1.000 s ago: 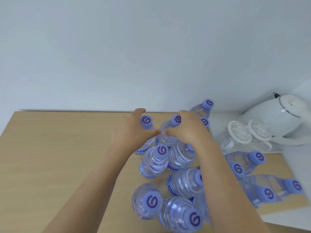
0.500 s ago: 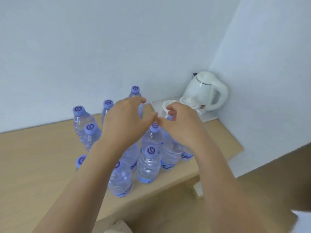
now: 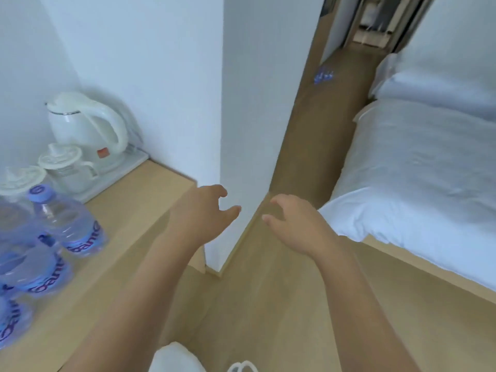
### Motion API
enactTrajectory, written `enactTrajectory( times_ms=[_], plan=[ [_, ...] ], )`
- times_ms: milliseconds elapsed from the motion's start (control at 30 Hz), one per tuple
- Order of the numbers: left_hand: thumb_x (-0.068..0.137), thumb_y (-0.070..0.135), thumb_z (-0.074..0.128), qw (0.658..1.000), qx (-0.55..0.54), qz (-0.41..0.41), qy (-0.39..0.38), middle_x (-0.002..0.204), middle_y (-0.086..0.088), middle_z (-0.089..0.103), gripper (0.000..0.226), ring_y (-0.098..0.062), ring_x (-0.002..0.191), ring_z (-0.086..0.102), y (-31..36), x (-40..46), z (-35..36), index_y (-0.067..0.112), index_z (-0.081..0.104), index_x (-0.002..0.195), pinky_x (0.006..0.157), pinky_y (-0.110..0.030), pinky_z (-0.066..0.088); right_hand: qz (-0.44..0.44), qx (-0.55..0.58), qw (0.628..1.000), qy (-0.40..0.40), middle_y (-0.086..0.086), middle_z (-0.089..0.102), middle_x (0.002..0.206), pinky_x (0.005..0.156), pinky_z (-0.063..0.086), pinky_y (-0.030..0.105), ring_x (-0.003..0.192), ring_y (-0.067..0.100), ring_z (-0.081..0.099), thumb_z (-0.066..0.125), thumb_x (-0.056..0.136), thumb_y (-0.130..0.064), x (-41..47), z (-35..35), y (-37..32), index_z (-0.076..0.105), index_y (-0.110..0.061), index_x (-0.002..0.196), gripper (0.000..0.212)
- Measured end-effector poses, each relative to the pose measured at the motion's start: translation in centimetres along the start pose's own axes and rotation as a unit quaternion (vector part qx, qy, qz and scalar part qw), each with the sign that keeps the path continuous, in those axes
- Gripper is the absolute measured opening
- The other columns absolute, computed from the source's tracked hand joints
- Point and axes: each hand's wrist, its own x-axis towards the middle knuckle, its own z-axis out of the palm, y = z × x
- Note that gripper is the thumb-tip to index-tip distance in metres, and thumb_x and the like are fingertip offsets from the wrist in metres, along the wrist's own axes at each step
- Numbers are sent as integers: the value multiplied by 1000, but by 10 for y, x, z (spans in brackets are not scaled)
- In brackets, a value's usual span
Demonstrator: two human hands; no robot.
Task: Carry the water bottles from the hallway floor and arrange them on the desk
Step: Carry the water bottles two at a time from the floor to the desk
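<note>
Hands empty, left hand (image 3: 200, 210) and right hand (image 3: 294, 218) loosely curled, water bottles (image 3: 40, 237) on desk (image 3: 150, 200) at left, more bottles (image 3: 323, 74) far down hallway floor (image 3: 303, 124).

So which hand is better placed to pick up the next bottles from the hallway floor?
Right, marginally. Both the left hand and right hand are empty, but the blurred purple-capped clear bottles down the wood-floored hallway lie ahead on the right hand's side.

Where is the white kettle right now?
In the head view, the kettle stands far left in the desk's back corner against the wall, just behind two lidded cups.
</note>
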Motion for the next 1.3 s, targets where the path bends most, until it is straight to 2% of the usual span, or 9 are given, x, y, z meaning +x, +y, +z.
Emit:
enactTrajectory(
  times_ms=[133,233,333,500,667,900,1000,1167,1300],
  plan=[
    [85,54,53,996,17,65,-54,127,11,56,50,-14,116,52,53,34,40,28,53,127,83,-27,36,103,17,994,20,7,55,118,84,45,37,104,23,53,46,94,-35,-4,-15,70,52,-9,118,36],
    [84,55,53,991,21,103,-80,123,12,58,50,-14,111,54,81,66,60,27,54,125,81,-27,35,149,27,988,25,7,55,118,79,44,35,104,23,55,44,95,-36,5,-23,105,51,-9,118,36],
    [84,54,54,986,12,145,-86,118,11,60,45,-12,101,54,110,107,80,27,57,120,78,-26,34,179,37,983,30,7,56,120,82,45,35,108,23,54,45,95,-36,26,-36,134,50,-8,120,37],
    [85,55,54,974,20,192,-117,123,9,58,49,-15,111,54,162,199,110,26,55,124,80,-26,35,209,39,976,54,8,55,123,86,45,36,108,24,55,46,95,-36,97,-72,178,51,-8,121,38],
    [86,54,53,971,24,208,-115,120,9,59,47,-15,110,54,206,307,123,25,55,123,79,-27,35,235,27,968,80,6,56,117,87,46,36,104,23,54,45,95,-37,187,-114,219,52,-10,119,36],
    [87,53,53,961,47,218,-164,113,8,61,48,-15,101,56,253,423,161,23,54,125,79,-28,38,258,63,961,83,3,54,125,87,41,31,111,21,51,46,95,-40,290,-146,280,48,-13,127,42],
    [87,53,53,959,51,218,-172,117,6,61,49,-16,106,56,275,470,182,22,54,125,80,-29,39,257,67,961,81,6,54,126,88,41,31,112,22,51,47,95,-39,332,-160,314,49,-11,127,43],
    [88,52,52,957,50,229,-170,113,5,63,50,-11,94,55,329,554,225,21,53,127,73,-25,37,236,67,966,80,3,50,133,91,36,26,120,20,49,46,95,-42,409,-190,384,44,-15,134,48],
    [88,53,51,957,52,222,-182,118,5,62,52,-15,105,59,384,627,257,22,52,129,79,-29,44,227,55,969,76,3,51,133,87,33,23,120,20,49,46,95,-42,474,-230,451,43,-14,135,49]
  ],
)
